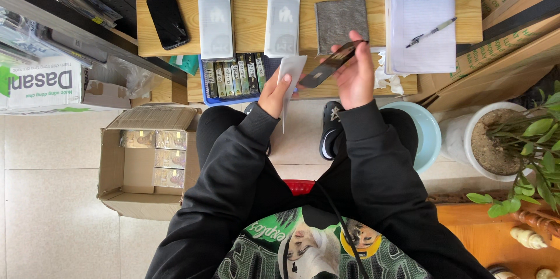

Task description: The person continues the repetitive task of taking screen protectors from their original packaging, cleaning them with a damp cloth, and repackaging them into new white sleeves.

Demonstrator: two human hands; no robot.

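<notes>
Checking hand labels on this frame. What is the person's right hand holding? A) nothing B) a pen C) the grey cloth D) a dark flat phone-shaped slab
D: the right hand grips a dark, flat phone-shaped slab tilted above the wooden bench, while the pen lies on the notepad and the grey cloth lies flat on the bench. The left hand holds a white sheet.

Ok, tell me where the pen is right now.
In the head view, the pen lies on the white paper sheet at the right end of the wooden bench, up and right of the right hand.
</notes>
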